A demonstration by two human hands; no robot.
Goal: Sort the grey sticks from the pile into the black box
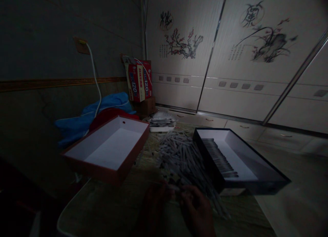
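Observation:
Both hands are close together near the table's front edge, in dim light. My right hand is closed, its fingertips pinching a small pale stick-like piece. My left hand is very dark and partly blurred; its fingertips are pressed together at the other end of that piece. Just beyond the hands lie small dark bits and a large heap of thin pale sticks. To the right, a dark box holds a row of similar sticks along its left side.
An open red box with a white inside stands at the left of the table. Behind the heap is a white tray of sticks. Blue cloth, a red-and-white carton and pale cabinets are further back.

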